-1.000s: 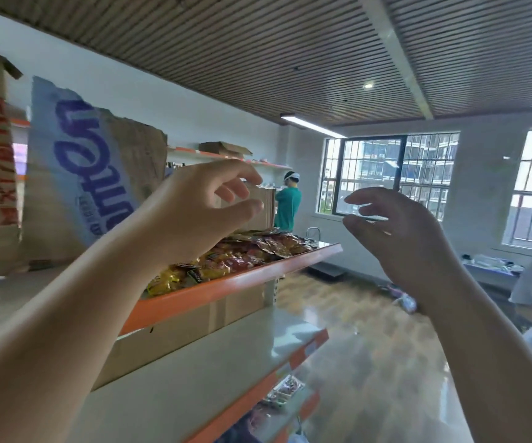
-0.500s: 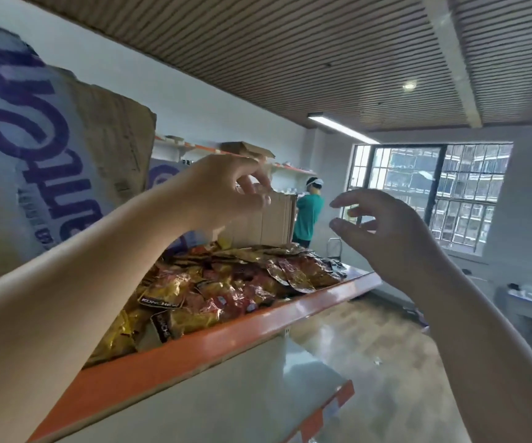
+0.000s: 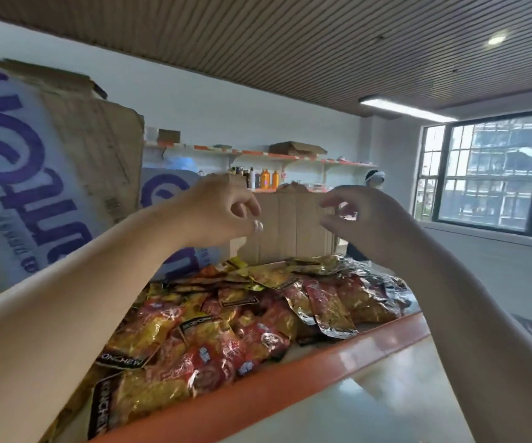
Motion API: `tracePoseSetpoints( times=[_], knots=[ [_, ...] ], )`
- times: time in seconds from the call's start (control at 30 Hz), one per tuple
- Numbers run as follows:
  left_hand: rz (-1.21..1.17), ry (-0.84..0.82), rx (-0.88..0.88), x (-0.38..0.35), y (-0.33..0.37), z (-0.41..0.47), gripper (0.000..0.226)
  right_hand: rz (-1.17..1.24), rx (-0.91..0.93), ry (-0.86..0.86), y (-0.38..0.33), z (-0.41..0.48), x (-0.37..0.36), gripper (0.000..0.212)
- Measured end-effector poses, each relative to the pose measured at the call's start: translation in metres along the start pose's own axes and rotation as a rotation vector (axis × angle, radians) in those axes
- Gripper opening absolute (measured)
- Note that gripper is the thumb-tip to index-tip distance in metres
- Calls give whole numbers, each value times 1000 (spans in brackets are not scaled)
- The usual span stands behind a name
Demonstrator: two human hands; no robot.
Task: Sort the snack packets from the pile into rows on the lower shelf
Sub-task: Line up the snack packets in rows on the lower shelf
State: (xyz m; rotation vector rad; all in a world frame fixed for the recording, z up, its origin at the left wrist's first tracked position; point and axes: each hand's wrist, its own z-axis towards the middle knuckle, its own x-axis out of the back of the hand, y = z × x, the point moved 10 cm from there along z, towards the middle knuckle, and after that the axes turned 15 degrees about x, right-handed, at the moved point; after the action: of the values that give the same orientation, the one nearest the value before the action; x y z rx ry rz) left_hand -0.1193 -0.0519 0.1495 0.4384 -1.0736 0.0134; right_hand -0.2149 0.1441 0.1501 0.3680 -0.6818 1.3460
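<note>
Above the pile of snack packets (image 3: pixel 226 321) both hands have drawn together within the last second, and the view has closed in so the whole heap on the orange-edged shelf (image 3: pixel 290 382) now shows. The left hand (image 3: pixel 223 212) curls its fingers on nothing; the right hand (image 3: pixel 367 222) is loosely bent and empty. The packets lie just below both hands, untouched, and the lower shelf (image 3: pixel 386 398) shows no rows, so sorting looks barely begun
</note>
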Motion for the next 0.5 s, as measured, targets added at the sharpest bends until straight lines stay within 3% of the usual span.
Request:
tracePoseSetpoints(
  times=[0.17,0.27,0.4,0.5],
  knots=[
    [75,-18,139,-15,7,26,24,49,21,-176,63,27,-29,26],
    [118,-80,238,-38,16,43,18,17,58,-378,98,43,-63,30],
    [189,-175,378,-88,20,63,21,-45,34,-688,139,49,-121,14],
    [301,-240,519,-127,9,71,29,-95,56,-815,152,46,-153,33]
  ],
)
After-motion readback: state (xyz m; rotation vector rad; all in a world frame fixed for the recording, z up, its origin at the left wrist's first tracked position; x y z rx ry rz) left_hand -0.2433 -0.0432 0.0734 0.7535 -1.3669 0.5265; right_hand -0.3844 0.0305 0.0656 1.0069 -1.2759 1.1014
